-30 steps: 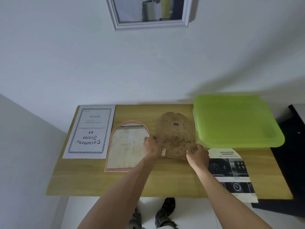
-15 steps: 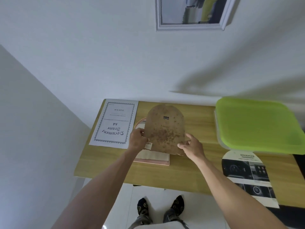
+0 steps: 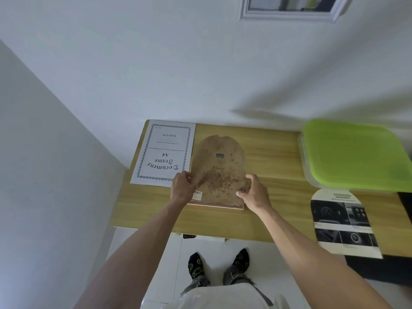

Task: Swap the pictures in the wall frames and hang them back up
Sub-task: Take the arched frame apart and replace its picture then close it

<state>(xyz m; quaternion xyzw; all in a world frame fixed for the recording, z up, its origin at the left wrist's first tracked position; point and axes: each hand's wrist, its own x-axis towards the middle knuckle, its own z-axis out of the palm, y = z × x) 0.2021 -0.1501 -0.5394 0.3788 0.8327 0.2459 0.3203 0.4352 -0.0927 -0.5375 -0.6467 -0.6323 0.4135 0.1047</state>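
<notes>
Backing board: brown, arch-topped, mottled backing board (image 3: pixel 219 172) sits at centre frame, a small metal hanger on its face, lying over the pink frame.
Pink frame: only a thin pink edge of the arched frame (image 3: pixel 223 205) peeks out under the board's near side, flat on the bench.
Left hand: left hand (image 3: pixel 183 188) has fingers curled, pinching the board's lower left edge.
Right hand: right hand (image 3: pixel 254 192) has fingers curled round the board's lower right corner, thumb on top.
Certificate sheet: white "Document Frame A4" sheet (image 3: pixel 163 153) lies flat just left of the board, print upside down to the camera.
Arched print: glossy arched print (image 3: pixel 343 223) marked "ADVANCED" rests at lower right, overhanging the bench's near edge.
Green lid: lime-green lid (image 3: pixel 356 153) on a clear container at the right edge of the frame.
Bench: wooden bench (image 3: pixel 274 152) against a white wall.
Wall frame: white-framed picture (image 3: pixel 289 10) hangs at the top of the frame, partly cut off.
</notes>
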